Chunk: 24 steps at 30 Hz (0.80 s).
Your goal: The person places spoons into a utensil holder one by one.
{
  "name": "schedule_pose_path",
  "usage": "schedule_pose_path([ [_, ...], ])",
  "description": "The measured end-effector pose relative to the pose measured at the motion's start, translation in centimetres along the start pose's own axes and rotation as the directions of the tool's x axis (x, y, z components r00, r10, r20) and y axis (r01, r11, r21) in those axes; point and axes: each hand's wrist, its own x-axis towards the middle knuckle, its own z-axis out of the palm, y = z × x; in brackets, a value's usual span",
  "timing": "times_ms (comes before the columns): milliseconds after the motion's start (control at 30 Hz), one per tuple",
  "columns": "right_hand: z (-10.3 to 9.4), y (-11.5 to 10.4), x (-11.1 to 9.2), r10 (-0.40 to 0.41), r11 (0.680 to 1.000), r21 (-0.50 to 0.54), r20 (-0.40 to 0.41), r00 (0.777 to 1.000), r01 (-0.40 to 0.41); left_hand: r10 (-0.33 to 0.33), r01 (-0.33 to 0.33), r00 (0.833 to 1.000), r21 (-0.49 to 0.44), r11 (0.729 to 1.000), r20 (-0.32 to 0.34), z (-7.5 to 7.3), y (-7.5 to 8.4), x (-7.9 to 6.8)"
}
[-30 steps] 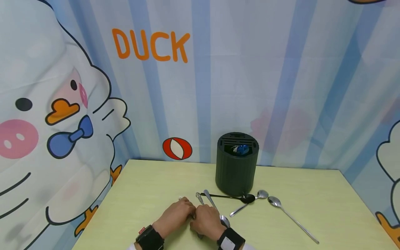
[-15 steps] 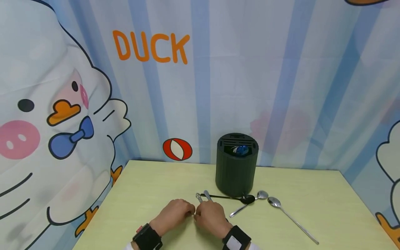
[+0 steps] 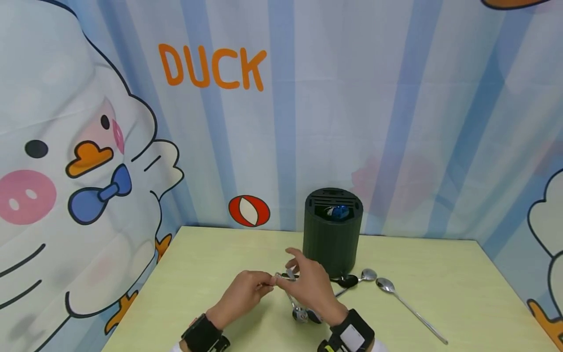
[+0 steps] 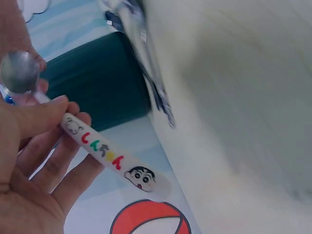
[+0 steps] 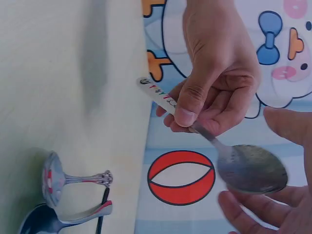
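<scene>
My left hand (image 3: pixel 246 296) pinches a spoon (image 4: pixel 105 151) between thumb and fingers. Its white handle carries coloured lettering and a cartoon face; its metal bowl (image 5: pixel 253 168) points toward my right hand (image 3: pixel 313 288). That right hand is spread, thumb on one side of the bowl and fingers on the other, as the right wrist view shows. Beneath the right hand on the table lie a spoon with an ornate handle (image 5: pixel 87 179) and a dark-bowled spoon (image 5: pixel 41 219), partly hidden in the head view.
A dark green ribbed holder (image 3: pixel 333 247) with a slotted top and something blue inside stands at the back of the table (image 3: pixel 228 249). Before it lie a black spoon (image 3: pixel 349 281) and a silver spoon (image 3: pixel 368 275). A long-handled spoon (image 3: pixel 411 308) lies to the right.
Both hands, close together low over the table before, have risen. The right hand has spread its fingers and shifted forward and right, uncovering spoon bowls below it.
</scene>
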Motion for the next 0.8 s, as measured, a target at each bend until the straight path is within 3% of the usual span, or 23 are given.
schedule_pose_path([
  [200, -0.8, -0.3, 0.1, -0.022, 0.986, 0.16, -0.123, 0.992, 0.042, -0.109, 0.081, 0.989, -0.255, 0.964, -0.098, -0.3, 1.4, 0.6],
  [433, -0.6, -0.1, -0.2, -0.046, 0.975, 0.207, -0.158, 0.986, 0.078, -0.165, 0.08, 0.969, -0.397, 0.914, -0.185, 0.1, 2.5, 0.8],
  [533, -0.4, 0.1, -0.3, -0.054, 0.965, 0.243, -0.178, 0.982, 0.097, -0.188, 0.086, 0.966, -0.461, 0.883, -0.18, 0.1, 3.1, 0.9],
  [667, -0.4, 0.0, -0.4, -0.009, 0.934, 0.35, -0.164, 0.986, 0.067, -0.221, 0.113, 0.966, -0.555, 0.824, -0.132, -1.0, 5.2, 1.1],
  [800, -0.4, 0.1, -0.4, 0.036, 0.894, 0.448, -0.126, 0.991, 0.024, -0.234, 0.125, 0.967, -0.622, 0.773, -0.097, -0.5, 5.2, 1.3],
])
